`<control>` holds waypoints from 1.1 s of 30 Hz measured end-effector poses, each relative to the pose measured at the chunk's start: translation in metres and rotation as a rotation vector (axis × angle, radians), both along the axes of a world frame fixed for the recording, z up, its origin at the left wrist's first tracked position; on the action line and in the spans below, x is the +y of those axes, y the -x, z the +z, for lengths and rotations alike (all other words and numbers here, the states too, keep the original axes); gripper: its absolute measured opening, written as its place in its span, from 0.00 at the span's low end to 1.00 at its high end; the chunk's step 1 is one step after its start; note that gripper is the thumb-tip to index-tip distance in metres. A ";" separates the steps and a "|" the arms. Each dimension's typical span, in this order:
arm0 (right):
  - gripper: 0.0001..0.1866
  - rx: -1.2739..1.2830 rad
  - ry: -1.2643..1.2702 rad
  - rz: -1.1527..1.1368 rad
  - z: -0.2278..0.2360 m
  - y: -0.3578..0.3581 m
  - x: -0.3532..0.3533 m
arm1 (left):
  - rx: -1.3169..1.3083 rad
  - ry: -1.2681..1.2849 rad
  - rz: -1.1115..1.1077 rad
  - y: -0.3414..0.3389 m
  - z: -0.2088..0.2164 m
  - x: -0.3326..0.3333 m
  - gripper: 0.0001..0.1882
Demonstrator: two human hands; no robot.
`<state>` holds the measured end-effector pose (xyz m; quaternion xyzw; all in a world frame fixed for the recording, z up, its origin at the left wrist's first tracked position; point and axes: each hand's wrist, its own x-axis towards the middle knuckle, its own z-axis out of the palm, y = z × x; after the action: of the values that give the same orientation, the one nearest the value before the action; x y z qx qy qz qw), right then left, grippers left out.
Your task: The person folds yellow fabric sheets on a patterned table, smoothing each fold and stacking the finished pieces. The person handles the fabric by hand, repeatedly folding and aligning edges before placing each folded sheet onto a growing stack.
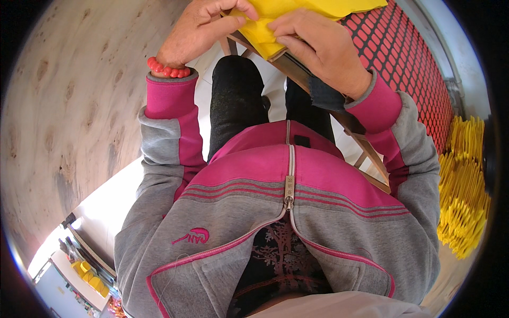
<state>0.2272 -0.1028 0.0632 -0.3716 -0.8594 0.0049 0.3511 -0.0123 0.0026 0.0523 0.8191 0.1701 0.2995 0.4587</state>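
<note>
A bright yellow piece of cloth (pixel 297 7) lies at the top of the view, partly cut off by its edge. My left hand (pixel 199 27), with a red bead bracelet at its wrist, pinches the cloth's near left edge between thumb and fingers. My right hand (pixel 326 50) presses thumb and fingers together on the same cloth, just to the right of the left hand. Folds run through the cloth between the two hands. Some of the right fingertips are hidden in it.
Beneath the cloth is a wooden-edged stand (pixel 291 69). A red surface with black mesh pattern (pixel 408 63) stretches to the right. Many folded yellow pieces (pixel 464 185) are piled at the far right. A pale wooden board (pixel 69 106) fills the left side. Dark scrap fabric (pixel 324 94) hangs beneath my right wrist.
</note>
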 end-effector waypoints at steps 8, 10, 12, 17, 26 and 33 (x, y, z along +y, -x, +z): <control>0.05 0.263 0.255 0.003 0.008 0.002 -0.002 | 0.047 -0.070 0.017 0.001 0.010 -0.008 0.04; 0.05 0.254 0.252 -0.001 0.009 0.003 -0.002 | 0.010 -0.042 -0.004 -0.001 0.005 -0.006 0.04; 0.06 0.234 0.251 -0.015 0.011 0.003 -0.003 | -0.019 -0.028 -0.019 -0.002 0.000 -0.003 0.03; 0.07 0.269 0.305 -0.036 0.014 0.005 -0.011 | -0.047 -0.050 -0.017 0.000 -0.006 -0.001 0.02; 0.07 0.267 0.152 0.002 0.009 0.008 0.000 | 0.016 -0.109 -0.020 0.005 -0.010 0.004 0.03; 0.06 0.377 0.392 -0.125 0.005 0.008 -0.006 | 0.013 -0.152 0.007 0.005 -0.010 0.003 0.05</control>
<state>0.2195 -0.1092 0.0683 -0.4773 -0.7369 0.2185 0.4260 -0.0175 0.0056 0.0424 0.8530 0.1526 0.3075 0.3930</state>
